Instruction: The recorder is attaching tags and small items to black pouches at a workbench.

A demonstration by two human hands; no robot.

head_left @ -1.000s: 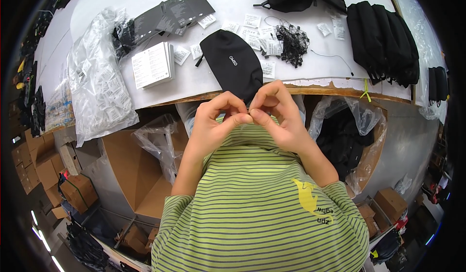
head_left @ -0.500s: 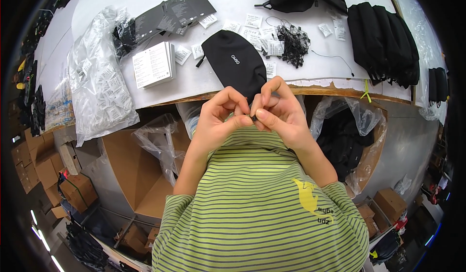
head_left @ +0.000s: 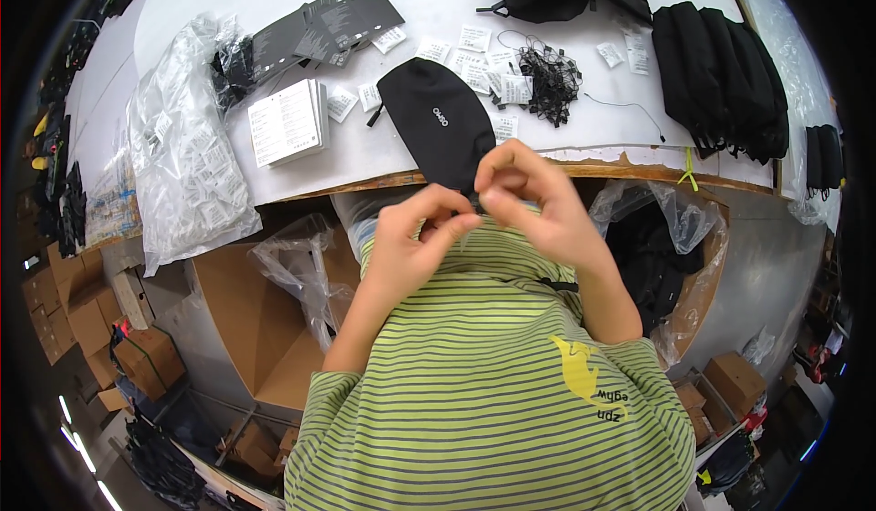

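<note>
A black fabric pouch (head_left: 436, 114) lies tilted on the white table, its near end hanging over the front edge toward my hands. My left hand (head_left: 418, 242) is just below that end, thumb and forefinger pinched together. A little higher, my right hand (head_left: 538, 203) pinches close to the pouch's near tip and is slightly blurred. Whatever is between the fingertips is too small and covered to make out. Right of the pouch is a tangled heap of thin black cords with small tabs (head_left: 551, 87). Small white printed labels (head_left: 474, 38) lie scattered around it.
Left on the table (head_left: 365, 151) are a stack of white cards (head_left: 285, 126), fanned dark grey cards (head_left: 324, 29) and a clear bag of labels (head_left: 196, 160). Black pouches (head_left: 721, 82) are piled at the right. Below the edge stand cardboard boxes (head_left: 251, 319) with plastic liners.
My right hand has shifted up, its fingertips now apart from the left ones. The small dark piece pinched between both hands before is no longer clearly seen.
</note>
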